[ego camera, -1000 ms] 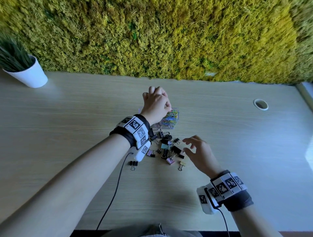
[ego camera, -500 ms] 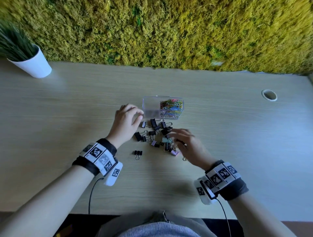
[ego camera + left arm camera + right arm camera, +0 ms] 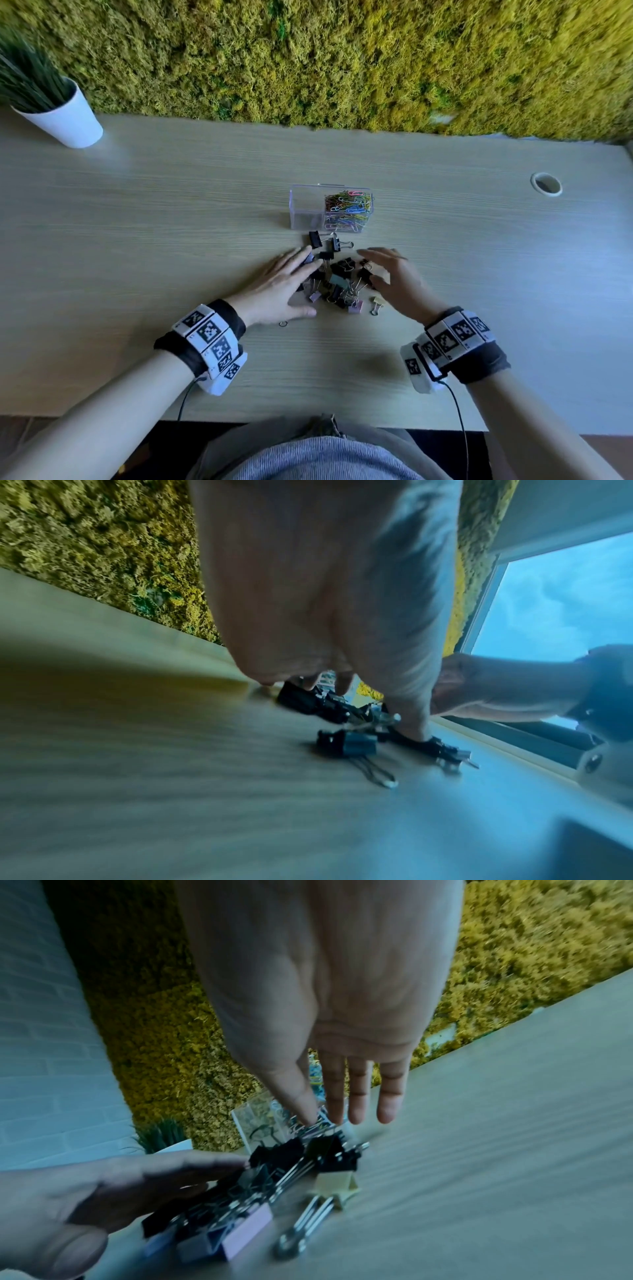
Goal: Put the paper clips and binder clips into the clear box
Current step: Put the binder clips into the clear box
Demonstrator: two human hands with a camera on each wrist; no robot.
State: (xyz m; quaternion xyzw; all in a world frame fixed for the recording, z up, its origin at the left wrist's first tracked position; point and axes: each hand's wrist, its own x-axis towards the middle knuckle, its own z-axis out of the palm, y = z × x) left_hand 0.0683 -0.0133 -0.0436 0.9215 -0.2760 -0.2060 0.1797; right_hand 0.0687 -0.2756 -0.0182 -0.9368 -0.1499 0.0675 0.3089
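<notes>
A clear box (image 3: 308, 212) stands mid-table; its right compartment holds coloured paper clips (image 3: 348, 207), its left compartment looks empty. In front of it lies a heap of binder clips (image 3: 339, 277), mostly black with some pink, teal and yellow ones. My left hand (image 3: 284, 284) lies flat with straight fingers against the heap's left side. My right hand (image 3: 394, 277) sits on the right side, fingers straight and spread. In the right wrist view the right fingers (image 3: 356, 1093) reach over the binder clips (image 3: 308, 1153), with a yellow clip (image 3: 337, 1183) and pink clip (image 3: 245, 1231) nearest. Neither hand holds anything.
A white pot with a green plant (image 3: 58, 116) stands at the far left. A round cable hole (image 3: 546, 184) is at the far right. A moss wall (image 3: 342, 58) runs behind the table. Cables trail from both wrist bands toward the near edge.
My left hand came back from over the box down to the left of the heap and flattened. Both hands have closed in, pushing the scattered binder clips together.
</notes>
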